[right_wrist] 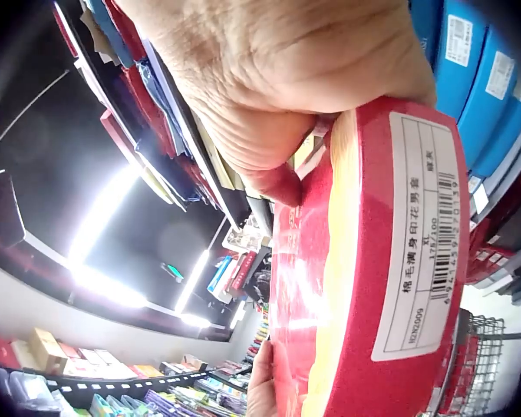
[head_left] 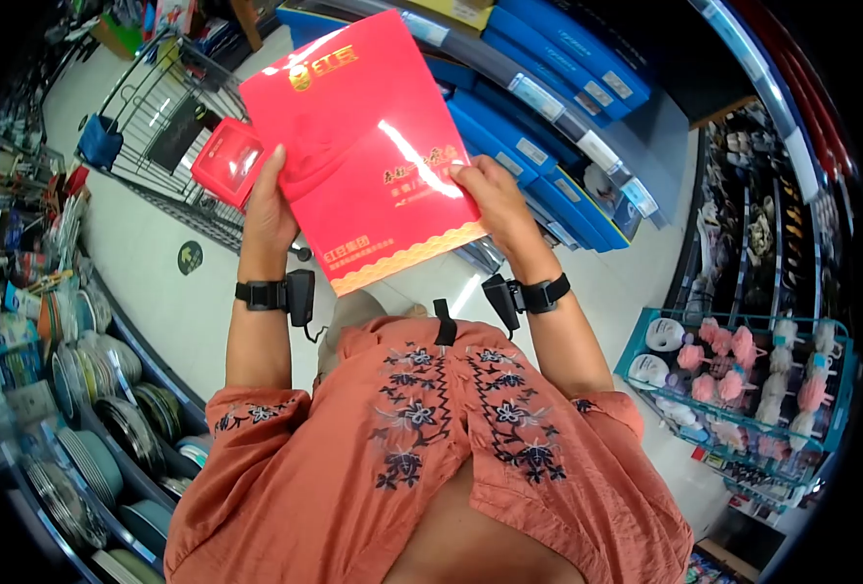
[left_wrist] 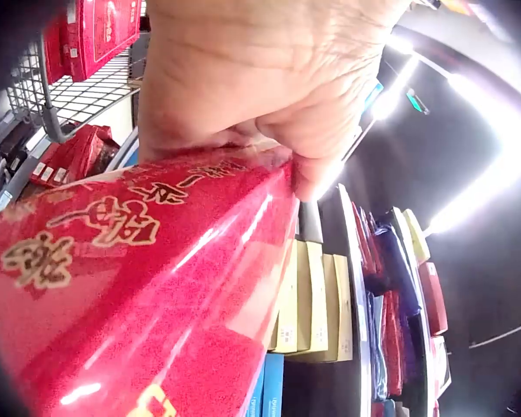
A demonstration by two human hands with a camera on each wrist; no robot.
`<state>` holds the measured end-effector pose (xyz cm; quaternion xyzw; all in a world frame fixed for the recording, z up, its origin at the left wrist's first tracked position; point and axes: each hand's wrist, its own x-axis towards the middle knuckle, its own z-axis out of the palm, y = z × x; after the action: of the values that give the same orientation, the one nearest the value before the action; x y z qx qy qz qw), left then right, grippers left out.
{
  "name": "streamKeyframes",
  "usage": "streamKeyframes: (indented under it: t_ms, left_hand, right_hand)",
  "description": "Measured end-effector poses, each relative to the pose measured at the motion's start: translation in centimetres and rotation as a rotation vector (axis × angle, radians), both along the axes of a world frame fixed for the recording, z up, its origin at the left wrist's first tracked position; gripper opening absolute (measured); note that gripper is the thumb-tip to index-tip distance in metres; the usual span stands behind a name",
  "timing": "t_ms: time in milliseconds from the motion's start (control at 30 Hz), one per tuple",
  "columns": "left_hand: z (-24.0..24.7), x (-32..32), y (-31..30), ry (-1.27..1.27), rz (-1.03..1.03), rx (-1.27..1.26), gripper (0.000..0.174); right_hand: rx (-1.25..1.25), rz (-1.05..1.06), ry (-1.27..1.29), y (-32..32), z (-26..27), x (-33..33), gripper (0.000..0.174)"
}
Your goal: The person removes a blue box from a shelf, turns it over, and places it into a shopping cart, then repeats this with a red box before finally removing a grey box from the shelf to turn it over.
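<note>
A flat red clothing box (head_left: pixel 363 127) with gold lettering and a wavy gold band along one edge is held up in front of the body, tilted. My left hand (head_left: pixel 271 214) grips its left side, the thumb lying over the front face. On the other side my right hand (head_left: pixel 499 204) holds the box near its lower right corner, thumb also on the front. In the right wrist view the box's narrow side carries a white barcode label (right_wrist: pixel 417 234). Shiny clear film covers the box (left_wrist: pixel 139 287) in the left wrist view. Fingers behind the box are mostly hidden.
Beyond my left hand stands a wire shopping cart (head_left: pixel 139 117) with a smaller red box (head_left: pixel 227 161). Blue boxes (head_left: pixel 538 117) fill the shelf ahead and to the right. Stacked plates (head_left: pixel 91 462) line the left shelf; a teal rack (head_left: pixel 636 355) of pink puffs stands at right.
</note>
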<state>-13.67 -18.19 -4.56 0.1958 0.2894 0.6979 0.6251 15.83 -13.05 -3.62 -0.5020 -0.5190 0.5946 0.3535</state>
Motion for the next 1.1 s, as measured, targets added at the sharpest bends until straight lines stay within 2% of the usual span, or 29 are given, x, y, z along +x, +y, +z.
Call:
streamKeyframes:
  t_ms: [200, 267, 300, 333, 367, 467, 533, 700, 733, 1100]
  left_hand:
    - [0.5, 0.1, -0.3, 0.064, -0.002, -0.010, 0.048]
    - [0.5, 0.1, -0.7, 0.067, 0.000, -0.025, 0.048]
    - [0.9, 0.4, -0.6, 0.061, -0.002, -0.016, 0.048]
    - [1.7, 0.9, -0.6, 0.059, 0.012, -0.019, 0.049]
    - [1.8, 1.0, -0.7, 0.011, -0.002, 0.018, 0.051]
    - [3.0, 1.4, -0.8, 0.044, -0.003, 0.055, 0.050]
    - [3.7, 1.6, -1.2, 0.082, 0.016, 0.072, 0.050]
    - [6.0, 2.6, -1.4, 0.100, -0.008, 0.092, 0.051]
    - [6.4, 2.8, -1.5, 0.102, -0.023, 0.082, 0.051]
    - [8.5, 5.3, -1.8, 0.182, -0.053, 0.095, 0.054]
  right_hand:
    - [0.015, -0.006, -0.027, -1.3, 3.7, 0.4, 0.039]
    - [0.062, 0.031, 0.042, -1.4, 2.4, 1.2, 0.036]
    - [0.157, 0.055, -0.202, -0.7, 2.1, 1.7, 0.034]
    - [0.231, 0.071, -0.311, -0.1, 1.4, 2.0, 0.036]
    - [0.121, 0.039, -0.097, -0.3, 0.6, 2.0, 0.035]
    - [0.034, 0.071, -0.017, -1.1, 3.4, 2.3, 0.033]
    - [0.040, 0.041, 0.101, -1.8, 4.7, 2.5, 0.040]
    - [0.096, 0.022, 0.099, -2.0, 5.0, 4.2, 0.032]
    - [0.063, -0.011, 0.160, -3.2, 7.2, 3.7, 0.031]
    - [0.100, -0.052, 0.201, -5.1, 8.4, 5.7, 0.034]
